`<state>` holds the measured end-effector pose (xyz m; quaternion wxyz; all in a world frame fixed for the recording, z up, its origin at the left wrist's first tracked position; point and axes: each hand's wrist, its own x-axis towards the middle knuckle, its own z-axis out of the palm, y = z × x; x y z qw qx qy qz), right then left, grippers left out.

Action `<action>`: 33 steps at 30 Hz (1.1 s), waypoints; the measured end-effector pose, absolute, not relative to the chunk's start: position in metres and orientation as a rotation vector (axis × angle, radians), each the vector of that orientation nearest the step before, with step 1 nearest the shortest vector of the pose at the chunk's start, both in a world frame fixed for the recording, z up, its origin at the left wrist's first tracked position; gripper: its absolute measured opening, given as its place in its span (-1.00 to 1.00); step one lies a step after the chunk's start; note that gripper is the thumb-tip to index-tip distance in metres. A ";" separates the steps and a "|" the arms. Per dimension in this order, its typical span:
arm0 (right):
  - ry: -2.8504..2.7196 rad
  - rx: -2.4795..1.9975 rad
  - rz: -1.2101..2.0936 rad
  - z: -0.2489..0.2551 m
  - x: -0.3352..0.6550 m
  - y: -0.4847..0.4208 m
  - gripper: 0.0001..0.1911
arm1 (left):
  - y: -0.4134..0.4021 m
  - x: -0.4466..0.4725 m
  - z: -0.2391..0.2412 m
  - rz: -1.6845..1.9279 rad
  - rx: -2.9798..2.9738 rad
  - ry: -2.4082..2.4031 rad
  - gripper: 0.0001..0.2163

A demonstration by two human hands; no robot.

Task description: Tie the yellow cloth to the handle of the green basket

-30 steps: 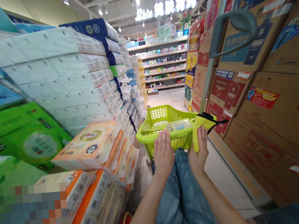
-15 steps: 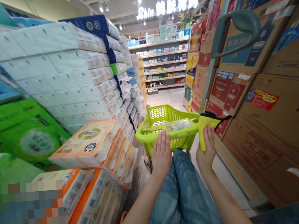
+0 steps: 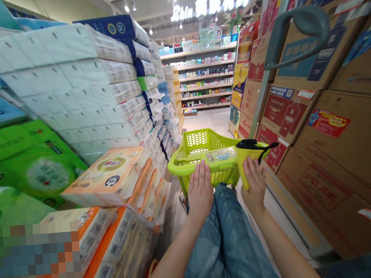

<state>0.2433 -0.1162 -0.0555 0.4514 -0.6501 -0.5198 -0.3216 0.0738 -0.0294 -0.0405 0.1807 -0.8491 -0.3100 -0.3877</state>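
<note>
A lime-green plastic shopping basket [image 3: 188,168] with holed walls stands in front of my knees, a clear-labelled packet [image 3: 220,155] lying across its near rim. My left hand [image 3: 200,189] lies on that rim, fingers stretched out straight and side by side, touching the packet's left end. At the basket's right corner, my right hand [image 3: 253,189] has its fingers over a yellow cloth pouch [image 3: 244,156] with a black cord, holding it against the rim. My right thumb is hidden behind the pouch.
Stacked white tissue packs [image 3: 68,75] and orange tissue packs [image 3: 107,173] line the left side close by. Cardboard cartons [image 3: 340,144] rise on the right, beside a metal post with a grey handle [image 3: 269,55]. Display shelves [image 3: 206,78] stand at the aisle's far end.
My right hand has moved slightly left, bringing the yellow pouch further over the basket's right corner. The pouch's black cord has shifted left too. My left hand stays where it was.
</note>
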 end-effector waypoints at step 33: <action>-1.407 -1.535 -0.707 -0.063 0.163 -0.088 -0.19 | -0.033 0.075 -0.039 -1.067 -2.361 -0.908 -0.42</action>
